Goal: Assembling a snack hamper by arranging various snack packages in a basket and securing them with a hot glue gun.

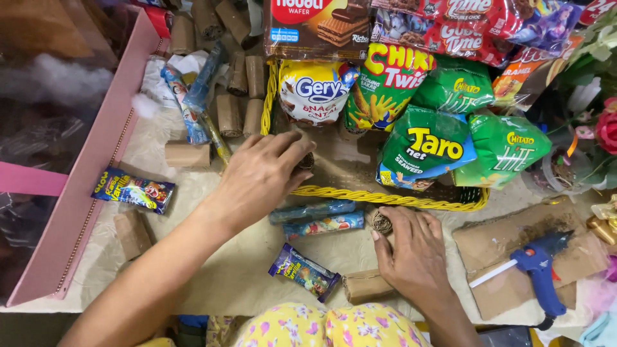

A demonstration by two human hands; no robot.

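My left hand (260, 177) reaches over the rim of a yellow woven basket (385, 198) and presses a small brown paper roll (306, 160) onto the basket's floor. My right hand (411, 250) rests on the table in front of the basket, its fingers closed on another brown paper roll (382, 222). Green, white and yellow snack bags (427, 144) stand upright in the basket's back and right part. Two long blue wrapped snack bars (315, 217) lie between my hands, just outside the basket's front rim.
A blue glue gun (540, 266) lies on cardboard at the right. Several brown paper rolls (241, 96) and small snack packets (134, 189) are scattered on the cloth. A pink box lid (83, 193) stands at the left; artificial flowers (601, 122) are at the right edge.
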